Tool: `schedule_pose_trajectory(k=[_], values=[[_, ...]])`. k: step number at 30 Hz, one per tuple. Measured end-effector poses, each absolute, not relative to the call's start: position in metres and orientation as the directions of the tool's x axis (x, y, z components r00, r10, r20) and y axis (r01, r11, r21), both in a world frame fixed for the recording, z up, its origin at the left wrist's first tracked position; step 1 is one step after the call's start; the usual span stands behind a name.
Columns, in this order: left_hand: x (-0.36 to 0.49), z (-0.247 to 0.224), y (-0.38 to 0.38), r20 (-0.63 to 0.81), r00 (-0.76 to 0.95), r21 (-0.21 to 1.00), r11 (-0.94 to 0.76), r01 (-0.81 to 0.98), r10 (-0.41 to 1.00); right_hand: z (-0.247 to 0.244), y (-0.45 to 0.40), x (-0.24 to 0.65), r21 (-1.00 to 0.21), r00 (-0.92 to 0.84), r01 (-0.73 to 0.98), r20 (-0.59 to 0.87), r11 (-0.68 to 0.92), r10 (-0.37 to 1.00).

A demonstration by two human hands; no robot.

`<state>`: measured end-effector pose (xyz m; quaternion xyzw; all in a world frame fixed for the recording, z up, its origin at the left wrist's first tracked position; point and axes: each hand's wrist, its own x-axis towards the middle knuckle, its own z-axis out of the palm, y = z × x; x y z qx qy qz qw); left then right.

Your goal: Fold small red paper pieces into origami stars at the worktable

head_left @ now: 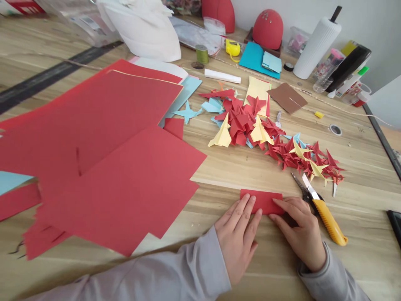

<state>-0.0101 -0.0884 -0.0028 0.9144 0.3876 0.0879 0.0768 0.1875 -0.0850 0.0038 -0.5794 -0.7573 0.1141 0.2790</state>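
A small red paper rectangle (265,200) lies flat on the wooden table. My left hand (238,234) rests on its left part, palm down with the fingers extended. At the right end, my right hand (297,228) holds the paper's edge between thumb and index finger. Just right of that hand lie a yellow-handled cutter (328,221) and dark scissors (299,184), partly hidden. Beyond the hands is a pile of folded paper pieces (241,121), mostly red, with some yellow and light blue.
Large red sheets (125,184) cover the table's left side. Farther back stand a green spool (202,54), a yellow tape measure (232,48), teal paper (255,58), a red dome (267,29) and a white ribbed cylinder (316,48). A brown square (288,98) lies beyond the pile.
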Motion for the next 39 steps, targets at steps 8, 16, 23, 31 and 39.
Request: schedule_pose_trajectory(k=[8,16,23,31,39], values=[[-0.0101,-0.0021,-0.0889,0.109,0.675,0.195,-0.681,0.706,0.730,0.0020,-0.0864,0.1868,-0.522,-0.131,0.806,0.307,0.281,0.943],[-0.0096,-0.0025,-0.0895,0.121,0.667,0.200,-0.676,0.709,0.735,0.0010,-0.0883,0.1875,-0.515,-0.100,0.815,0.325,0.265,0.940],[-0.0094,-0.0038,-0.0894,0.115,0.669,0.207,-0.677,0.706,0.734,0.0012,-0.0886,0.1876,-0.507,-0.106,0.818,0.330,0.271,0.938],[-0.0101,-0.0037,-0.0890,0.117,0.671,0.212,-0.679,0.703,0.732,0.0054,-0.0876,0.1842,-0.517,-0.073,0.826,0.297,0.225,0.952],[-0.0113,-0.0075,-0.0897,0.159,0.655,0.225,-0.673,0.704,0.739,0.0081,-0.0872,0.1807,-0.528,-0.059,0.824,0.281,0.205,0.958]])
